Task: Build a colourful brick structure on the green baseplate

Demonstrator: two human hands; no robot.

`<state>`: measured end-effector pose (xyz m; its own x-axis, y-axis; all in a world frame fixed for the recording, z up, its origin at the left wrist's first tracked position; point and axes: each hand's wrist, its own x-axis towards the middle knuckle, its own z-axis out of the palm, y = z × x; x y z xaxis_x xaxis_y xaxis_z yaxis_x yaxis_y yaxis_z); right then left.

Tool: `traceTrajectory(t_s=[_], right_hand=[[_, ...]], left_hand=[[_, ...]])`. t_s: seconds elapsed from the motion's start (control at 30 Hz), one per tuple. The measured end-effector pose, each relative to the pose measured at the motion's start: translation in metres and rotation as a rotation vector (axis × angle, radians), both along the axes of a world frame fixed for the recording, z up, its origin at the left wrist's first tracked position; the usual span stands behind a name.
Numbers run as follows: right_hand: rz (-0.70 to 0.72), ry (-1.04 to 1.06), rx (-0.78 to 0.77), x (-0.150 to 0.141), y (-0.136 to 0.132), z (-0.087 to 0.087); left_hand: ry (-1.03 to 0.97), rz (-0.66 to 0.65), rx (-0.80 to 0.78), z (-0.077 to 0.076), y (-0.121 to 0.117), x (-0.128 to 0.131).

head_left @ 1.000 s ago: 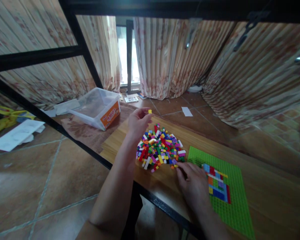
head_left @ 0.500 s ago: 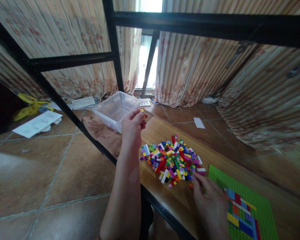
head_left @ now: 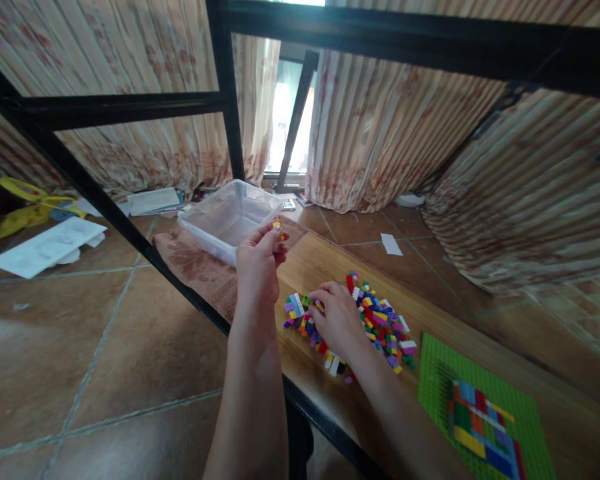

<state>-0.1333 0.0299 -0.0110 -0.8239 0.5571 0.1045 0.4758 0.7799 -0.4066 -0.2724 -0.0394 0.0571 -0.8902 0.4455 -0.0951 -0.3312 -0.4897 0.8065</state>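
My left hand [head_left: 260, 263] is raised beside the clear plastic box, its fingertips closed on a small yellow toy brick [head_left: 277, 225]. My right hand [head_left: 337, 317] reaches over the left part of a heap of mixed toy bricks [head_left: 380, 323] on the wooden bench. Its thumb and index finger are apart, with bricks showing between them, close to a light blue and white brick group [head_left: 296, 305]. The hand covers the middle of the heap. To the right lies a green baseplate [head_left: 433, 363] bearing a block of joined colourful bricks [head_left: 485, 427].
The clear plastic box [head_left: 210, 243] stands at the bench's far end on a brown cloth [head_left: 180, 263]. Black metal bars [head_left: 145, 100] cross in front and above. Papers [head_left: 45, 247] and a yellow bag [head_left: 25, 213] lie on the tiled floor. Curtains [head_left: 380, 133] hang behind.
My right hand has moved left and away from me, from the heap's near right edge to its left part. My left hand still holds the yellow brick. The view has shifted slightly.
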Motion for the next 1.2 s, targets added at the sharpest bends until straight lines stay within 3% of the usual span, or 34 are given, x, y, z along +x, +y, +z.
traceTrajectory(t_s=[0.37,0.53,0.63,0.77,0.97,1.07,1.2], right_hand=[[0.013,-0.132,0.12,-0.007,-0.003,0.01],[-0.021,-0.048,0.142,0.015,-0.004,0.024],[-0.099,0.027,0.094,0.054,-0.009,0.034],[-0.301,0.201,-0.007,0.137,-0.01,0.037],[-0.714,0.363,0.003,0.259,0.023,0.015],[-0.746,0.388,0.009,0.289,0.038,0.003],[-0.692,0.389,0.008,0.299,0.045,-0.006]], left_hand=[[0.029,-0.011,-0.026,0.002,0.006,0.004],[0.053,-0.049,-0.069,0.005,0.015,0.008],[0.061,-0.083,-0.123,0.004,0.023,0.014],[0.161,-0.194,-0.196,-0.001,0.041,0.035],[0.375,-0.547,-0.321,-0.015,0.072,0.115],[0.444,-0.764,-0.355,-0.031,0.08,0.158],[0.569,-0.989,-0.369,-0.055,0.083,0.195]])
